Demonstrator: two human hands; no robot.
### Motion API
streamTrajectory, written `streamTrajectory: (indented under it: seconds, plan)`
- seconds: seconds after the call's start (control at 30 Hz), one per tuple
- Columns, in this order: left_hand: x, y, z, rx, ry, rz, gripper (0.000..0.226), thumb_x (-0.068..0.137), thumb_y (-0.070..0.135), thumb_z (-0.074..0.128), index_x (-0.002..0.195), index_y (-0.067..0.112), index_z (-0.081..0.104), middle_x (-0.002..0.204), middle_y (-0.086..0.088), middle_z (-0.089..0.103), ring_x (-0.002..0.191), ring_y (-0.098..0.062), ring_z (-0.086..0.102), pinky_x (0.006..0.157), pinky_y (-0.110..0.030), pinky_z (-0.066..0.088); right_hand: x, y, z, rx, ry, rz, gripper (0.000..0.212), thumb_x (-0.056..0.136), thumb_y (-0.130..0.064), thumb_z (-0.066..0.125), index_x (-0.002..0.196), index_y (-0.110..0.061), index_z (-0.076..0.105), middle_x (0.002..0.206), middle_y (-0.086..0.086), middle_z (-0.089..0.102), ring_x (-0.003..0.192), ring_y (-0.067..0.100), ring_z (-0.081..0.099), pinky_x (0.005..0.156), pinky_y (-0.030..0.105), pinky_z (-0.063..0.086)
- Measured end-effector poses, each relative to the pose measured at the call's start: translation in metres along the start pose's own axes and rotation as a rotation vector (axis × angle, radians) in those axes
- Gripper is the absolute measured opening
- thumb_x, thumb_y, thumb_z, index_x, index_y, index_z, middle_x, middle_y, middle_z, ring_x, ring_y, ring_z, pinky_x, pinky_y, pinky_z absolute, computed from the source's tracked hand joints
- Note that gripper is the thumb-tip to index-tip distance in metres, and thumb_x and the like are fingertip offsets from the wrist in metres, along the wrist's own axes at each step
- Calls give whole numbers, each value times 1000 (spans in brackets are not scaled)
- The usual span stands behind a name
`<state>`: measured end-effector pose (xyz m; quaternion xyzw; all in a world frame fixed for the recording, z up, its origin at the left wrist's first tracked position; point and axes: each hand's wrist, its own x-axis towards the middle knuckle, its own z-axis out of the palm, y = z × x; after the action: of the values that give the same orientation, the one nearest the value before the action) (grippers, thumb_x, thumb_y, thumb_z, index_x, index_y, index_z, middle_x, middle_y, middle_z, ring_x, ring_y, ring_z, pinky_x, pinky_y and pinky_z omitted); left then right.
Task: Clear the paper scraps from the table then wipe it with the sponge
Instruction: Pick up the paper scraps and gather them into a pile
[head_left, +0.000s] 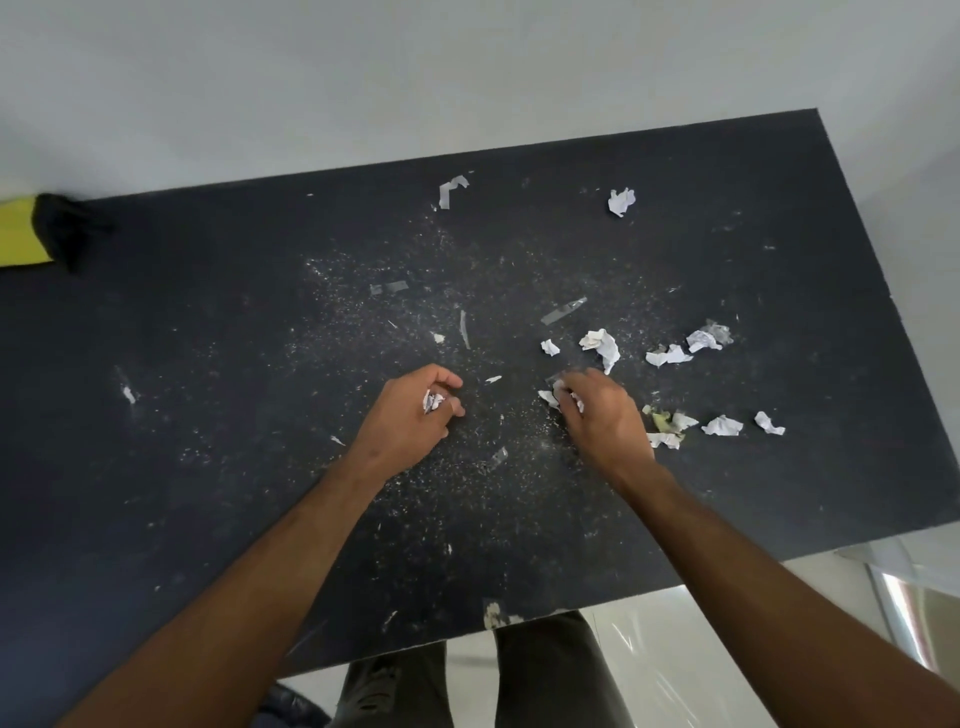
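The black table is dusted with fine white specks. My left hand rests near its middle, fingers curled round a crumpled paper scrap. My right hand is just to the right, its fingers closed on another white scrap lying on the table. Several crumpled scraps lie to the right of that hand, among them one just beyond it and one beside it. A lone ball of paper sits near the far edge. A yellow sponge with a dark side lies at the far left edge.
Bits of clear tape are stuck on the table top. A white wall runs behind the table. My legs stand at the near edge, and a shiny floor shows at the lower right.
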<state>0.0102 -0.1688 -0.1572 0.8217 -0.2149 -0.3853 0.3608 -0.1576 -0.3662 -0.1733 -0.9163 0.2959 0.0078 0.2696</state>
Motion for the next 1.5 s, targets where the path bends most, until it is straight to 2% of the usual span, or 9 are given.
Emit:
streamTrajectory:
  seconds: [0.17,0.33,0.4,0.6,0.73,1.03,1.23,1.33,1.5]
  plan:
    - [-12,-1,14,166,-102,67,30,103,9,50,116,24,72,100,15,72,74,1,65,66,-10,47,-3,5,-4,136,-45,46,20,106,-27,43,97,-14,56,91,3,61,81,22,58,74,45,52]
    - [-27,-4,31,354,-119,214,29,108,25,42,127,20,65,120,10,64,105,-4,60,93,-27,51,-6,8,-4,120,-175,-53,40,97,-41,61,132,-20,61,112,1,63,97,16,61,82,34,53]
    - [-30,-6,37,439,-100,286,31,107,28,44,132,23,61,120,10,64,107,-7,61,91,-28,51,-7,7,2,58,-218,-85,39,98,-40,60,134,-23,61,108,0,62,95,21,63,79,38,55]
    - [-27,-9,49,611,-106,399,39,104,40,52,140,29,61,99,12,58,95,-9,59,73,-29,52,-5,9,4,64,-115,-128,19,104,-29,49,101,-14,59,97,3,61,82,24,59,70,45,54]
    - [-24,-6,49,620,-81,461,25,101,36,59,120,28,74,94,11,67,88,-10,63,65,-32,56,-13,12,-6,185,-41,-33,19,106,-31,46,101,-18,58,97,1,62,85,19,59,74,40,52]
    - [-35,-11,53,484,-167,370,13,106,21,47,102,19,59,101,9,58,91,-6,54,80,-24,46,-28,19,-20,288,-4,142,13,105,-26,45,96,-19,51,91,1,59,81,17,54,71,28,36]
    - [-49,-2,51,271,-116,279,20,110,29,34,104,19,50,100,7,60,94,-3,58,79,-16,45,-21,33,-31,369,79,227,16,101,-14,50,111,-17,63,64,-4,57,45,3,37,45,19,33]
    - [-41,7,52,196,-84,247,14,109,23,39,103,18,50,98,8,61,91,-4,57,75,-18,45,-15,32,-36,298,65,204,26,102,-14,47,116,-8,68,90,1,69,65,-1,52,62,16,41]
    - [-23,13,51,77,-30,134,14,103,6,48,99,17,55,94,4,67,78,-7,61,60,-19,48,9,24,-30,129,-11,84,34,100,-29,58,129,-13,66,118,9,72,106,24,67,91,35,54]
